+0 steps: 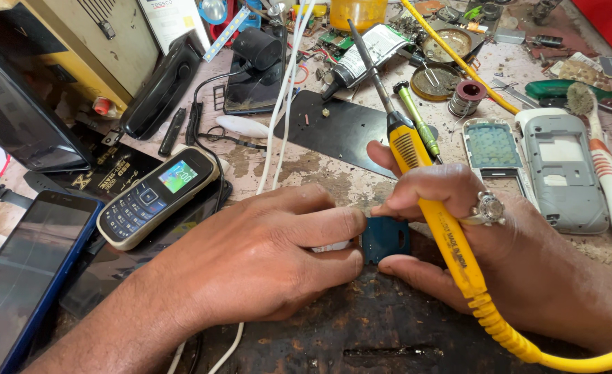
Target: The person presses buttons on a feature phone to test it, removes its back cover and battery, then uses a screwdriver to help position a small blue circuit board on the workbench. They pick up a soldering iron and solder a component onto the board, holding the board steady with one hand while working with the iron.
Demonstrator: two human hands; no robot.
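Soldering iron [417, 156]: yellow handle with a ribbed yellow strain relief and yellow cord, dark metal shaft. Circuit board [387, 237]: blue. Keypad phone [155, 197]: cream casing, dark blue keys, screen lit green and blue. Smartphone [22, 277]: blue frame, black glass. Phone housing [565, 170]: grey. Keypad frame [493, 149]: silver, pale blue-green key grid. Toothbrush [607, 170]: white handle, red-orange stripes. Screwdriver [417, 118]: green. Cables [285, 90]: white. Ring [487, 208]: silver. Table [320, 170]: mottled pinkish-brown, worn.
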